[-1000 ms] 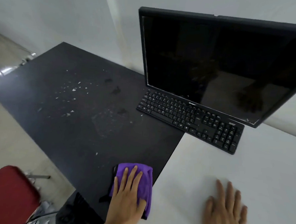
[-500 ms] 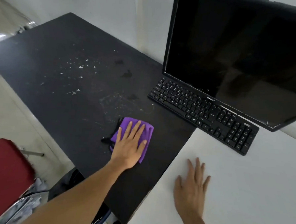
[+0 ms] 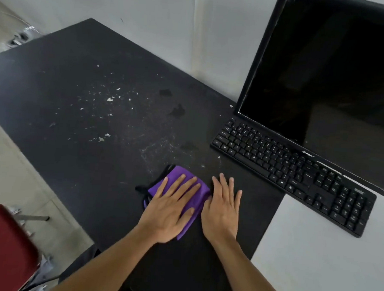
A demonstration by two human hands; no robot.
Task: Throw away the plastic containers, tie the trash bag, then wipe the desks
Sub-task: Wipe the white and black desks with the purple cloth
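Note:
A purple cloth (image 3: 176,175) lies on the black desk (image 3: 78,90), near its front right part. My left hand (image 3: 170,208) presses flat on the cloth with fingers spread. Beside it, my right hand (image 3: 222,207) rests flat on the black desk, its thumb side touching the cloth's right edge. White flecks and smears mark the desk top beyond the cloth. A white desk (image 3: 314,263) adjoins the black one on the right.
A black keyboard (image 3: 292,172) spans the seam of the two desks, with a dark monitor (image 3: 323,74) right behind it. A red chair (image 3: 5,246) stands at the lower left on the tiled floor. A white wall runs behind the desks.
My left hand slid the cloth forward across the black desk. My right hand left the white desk and now lies on the black desk beside the cloth.

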